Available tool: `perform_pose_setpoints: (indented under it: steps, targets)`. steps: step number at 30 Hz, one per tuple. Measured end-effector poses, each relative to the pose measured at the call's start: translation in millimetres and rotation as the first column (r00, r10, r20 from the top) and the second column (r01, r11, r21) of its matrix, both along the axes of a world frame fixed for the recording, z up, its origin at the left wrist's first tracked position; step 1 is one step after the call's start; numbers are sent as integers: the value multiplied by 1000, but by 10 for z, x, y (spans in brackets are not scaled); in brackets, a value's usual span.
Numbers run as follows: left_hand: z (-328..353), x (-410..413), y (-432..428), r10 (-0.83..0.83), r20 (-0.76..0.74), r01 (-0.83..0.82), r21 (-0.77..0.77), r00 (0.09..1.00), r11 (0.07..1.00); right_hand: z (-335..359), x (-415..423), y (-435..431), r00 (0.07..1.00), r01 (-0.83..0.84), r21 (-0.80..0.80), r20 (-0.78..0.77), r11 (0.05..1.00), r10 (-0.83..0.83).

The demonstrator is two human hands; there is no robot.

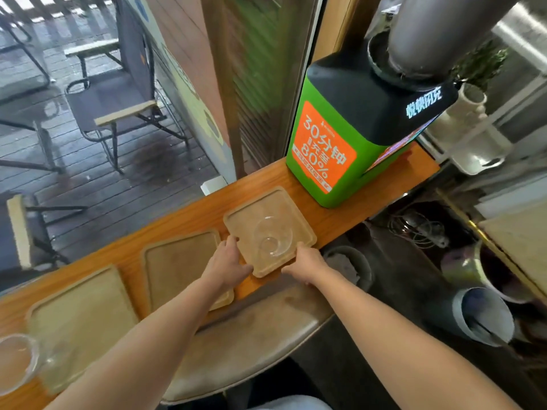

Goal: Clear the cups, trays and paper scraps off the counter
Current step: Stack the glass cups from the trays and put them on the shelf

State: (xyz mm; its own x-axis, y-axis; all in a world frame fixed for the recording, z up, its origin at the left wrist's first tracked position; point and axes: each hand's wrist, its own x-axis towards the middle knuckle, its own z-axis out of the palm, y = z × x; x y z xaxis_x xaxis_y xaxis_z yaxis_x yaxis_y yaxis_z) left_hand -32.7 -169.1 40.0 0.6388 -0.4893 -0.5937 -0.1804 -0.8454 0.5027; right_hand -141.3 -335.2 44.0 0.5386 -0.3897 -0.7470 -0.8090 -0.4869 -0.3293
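A square tan tray (251, 213) lies on the wooden counter (183, 220), carrying a clear glass cup (273, 238) tipped on its side. My left hand (228, 258) grips the tray's left edge and my right hand (306, 261) grips its near right corner. To the left lies a second tan tray (177, 261), partly under my left forearm. A third tray (77, 318) sits further left. A clear glass cup (17, 359) rests at that tray's near left corner.
A green and black charging station (334, 137) with an orange label stands on the counter's right end. A padded stool seat (251, 341) is below the counter's near edge. Grey pots (485, 318) and cables lie on the floor at right. Folding chairs stand outside beyond the window.
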Motion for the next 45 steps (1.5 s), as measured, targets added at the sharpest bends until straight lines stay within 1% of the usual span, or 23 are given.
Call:
perform_pose_setpoints:
  steps: [2, 3, 6, 9, 13, 16, 21, 23, 25, 27, 30, 33, 36, 39, 45]
  targets:
    - [-59, 84, -60, 26, -33, -26, -8, 999, 1000, -26, 46, -76, 987, 103, 64, 117, 993, -110]
    - [-83, 114, -85, 34, -41, -35, -28, 999, 999, -23, 73, -96, 975, 120, 114, 174, 986, -139]
    - [-111, 149, -140, 33, -43, -37, -95, 999, 995, 10, 135, -75, 947, 78, 205, 291, 976, -137]
    - [-99, 112, -157, 10, -45, -16, -135, 999, 991, 53, 184, 18, 939, 73, 205, 315, 976, -137]
    - [-16, 49, -75, 39, -53, -49, -191, 998, 980, 139, 227, 130, 934, 74, 176, 332, 982, -130]
    - [113, 82, 119, 53, -31, -58, -222, 998, 973, 241, 287, 241, 937, 31, 149, 340, 988, -81]
    - [401, 168, 681, 165, 14, -155, -268, 986, 951, 367, 579, 686, 932, -58, 122, 361, 991, 10]
    - [474, 201, 998, 238, 39, -217, -291, 971, 932, 398, 739, 983, 916, -122, 122, 395, 985, 64]
    - [529, 233, 1357, 291, 61, -259, -311, 955, 914, 436, 873, 1312, 891, -190, 80, 433, 978, 137]
    - [573, 270, 1705, 315, 71, -276, -326, 947, 904, 495, 968, 1621, 867, -237, 44, 461, 971, 190]
    - [640, 352, 2306, 331, 86, -279, -365, 940, 888, 604, 1075, 2179, 839, -298, 33, 487, 954, 245]
    - [708, 402, 2868, 340, 123, -261, -422, 932, 868, 744, 1116, 2732, 806, -297, 16, 541, 955, 242]
    - [752, 429, 3410, 344, 107, -256, -473, 933, 843, 872, 1089, 3288, 767, -268, -44, 595, 962, 240]
    - [783, 460, 3900, 333, 129, -231, -494, 934, 839, 944, 1062, 3794, 736, -249, -101, 627, 963, 256]
    - [837, 463, 4455, 290, 135, -182, -515, 948, 837, 989, 896, 4466, 707, -182, -172, 661, 968, 251]
